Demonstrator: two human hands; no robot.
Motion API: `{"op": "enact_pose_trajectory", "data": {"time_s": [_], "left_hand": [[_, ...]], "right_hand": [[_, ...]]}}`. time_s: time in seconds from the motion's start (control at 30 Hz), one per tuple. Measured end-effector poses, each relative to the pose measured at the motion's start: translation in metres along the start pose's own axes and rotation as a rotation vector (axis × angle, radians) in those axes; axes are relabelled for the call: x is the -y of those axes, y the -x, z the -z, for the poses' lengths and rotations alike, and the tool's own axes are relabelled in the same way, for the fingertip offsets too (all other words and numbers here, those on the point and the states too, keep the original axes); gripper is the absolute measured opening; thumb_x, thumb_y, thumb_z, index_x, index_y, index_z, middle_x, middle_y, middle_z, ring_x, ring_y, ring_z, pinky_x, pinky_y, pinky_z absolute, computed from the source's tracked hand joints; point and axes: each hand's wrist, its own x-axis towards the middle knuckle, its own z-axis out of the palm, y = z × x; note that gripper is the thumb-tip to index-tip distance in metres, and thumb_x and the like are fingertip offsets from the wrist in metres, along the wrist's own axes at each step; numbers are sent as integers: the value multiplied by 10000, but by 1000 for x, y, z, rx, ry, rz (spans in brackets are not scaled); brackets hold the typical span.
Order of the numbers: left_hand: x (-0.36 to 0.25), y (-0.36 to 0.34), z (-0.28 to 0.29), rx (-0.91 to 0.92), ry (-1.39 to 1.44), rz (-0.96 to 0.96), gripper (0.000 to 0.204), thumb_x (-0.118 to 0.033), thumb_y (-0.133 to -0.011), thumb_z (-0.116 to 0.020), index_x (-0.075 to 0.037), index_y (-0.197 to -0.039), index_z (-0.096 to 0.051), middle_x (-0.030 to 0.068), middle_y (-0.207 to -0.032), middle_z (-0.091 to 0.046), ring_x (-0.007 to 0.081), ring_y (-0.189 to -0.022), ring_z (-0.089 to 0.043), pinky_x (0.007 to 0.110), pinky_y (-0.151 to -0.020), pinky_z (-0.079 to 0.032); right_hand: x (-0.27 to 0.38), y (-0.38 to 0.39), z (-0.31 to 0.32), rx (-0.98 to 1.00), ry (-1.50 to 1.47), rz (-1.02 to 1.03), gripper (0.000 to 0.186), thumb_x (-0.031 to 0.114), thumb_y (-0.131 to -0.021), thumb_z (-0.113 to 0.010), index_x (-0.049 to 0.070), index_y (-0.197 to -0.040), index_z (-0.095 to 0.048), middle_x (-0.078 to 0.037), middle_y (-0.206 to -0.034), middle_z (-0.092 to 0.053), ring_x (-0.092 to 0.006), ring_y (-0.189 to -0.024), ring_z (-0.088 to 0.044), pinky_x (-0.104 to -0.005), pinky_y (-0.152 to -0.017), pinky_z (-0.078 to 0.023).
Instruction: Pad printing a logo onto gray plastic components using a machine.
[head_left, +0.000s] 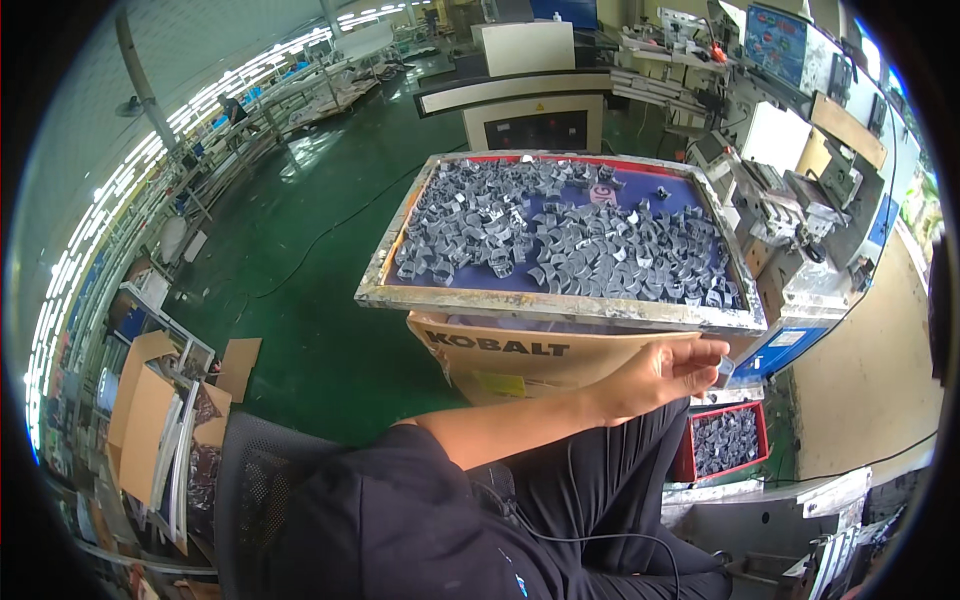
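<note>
My left hand (pixel 665 380) reaches to the right just past the front edge of a wide tray, fingers bent and pinched. At its fingertips is a small curved grey plastic piece (pixel 725 372), partly hidden by the fingers. Many similar grey curved pieces (pixel 620 250) lie spread over the blue bed of the framed tray (pixel 560 308). Below and right of the hand, a red bin (pixel 684 458) holds more of these grey pieces. My right hand does not show.
A cardboard box (pixel 500 350) stands under the tray. Metal machinery (pixel 800 220) rises at the right, with more metal equipment (pixel 770 530) at lower right. Opened cartons (pixel 140 420) sit at the left. A black cable (pixel 620 537) crosses my lap. The floor (pixel 290 290) is green.
</note>
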Motion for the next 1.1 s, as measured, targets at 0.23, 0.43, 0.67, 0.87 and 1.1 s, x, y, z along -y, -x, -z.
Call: {"op": "enact_pose_trajectory", "data": {"time_s": [0.23, 0.43, 0.67, 0.87, 1.1], "left_hand": [[-1, 1, -2, 44, 22, 2, 560, -218, -1063, -704, -5, -1546, -515, 44, -1393, -620, 115, -1161, -595, 314, -1048, -507], [-7, 2, 0, 55, 19, -32, 568, -222, -1061, -706, -5, -1549, -511, 54, -1431, -602, 117, -1220, -588, 318, -1066, -502], [-16, 3, -7, 60, 25, -21, 600, -247, -1047, -729, 3, -1547, -509, 63, -1449, -595, 130, -1236, -581, 332, -1080, -501], [-11, 3, -6, 54, 29, -24, 620, -205, -1025, -757, 6, -1549, -502, 59, -1451, -590, 147, -1275, -577, 328, -1106, -491], [-19, 4, -7, 129, -13, -47, 645, -138, -995, -783, -8, -1552, -486, 67, -1452, -591, 154, -1323, -573, 333, -1162, -465]], "right_hand": [[4, -2, 4, -4, 53, 20, 443, 261, -943, -761, 0, -1291, -675, -215, -1287, -685, -410, -1138, -678, -578, -1007, -530], [7, 0, 2, -27, 72, 36, 434, 258, -935, -764, -12, -1264, -678, -224, -1254, -694, -411, -1113, -686, -577, -993, -534], [3, 3, 0, -59, 60, 63, 424, 254, -926, -768, -26, -1232, -681, -233, -1215, -704, -414, -1083, -696, -576, -977, -540], [2, 5, -2, -93, 55, 73, 417, 251, -918, -772, -39, -1204, -684, -241, -1182, -712, -415, -1057, -704, -575, -963, -545], [3, 9, -6, -148, 66, 75, 410, 247, -908, -776, -53, -1172, -687, -251, -1143, -722, -418, -1028, -713, -574, -947, -550]]}}
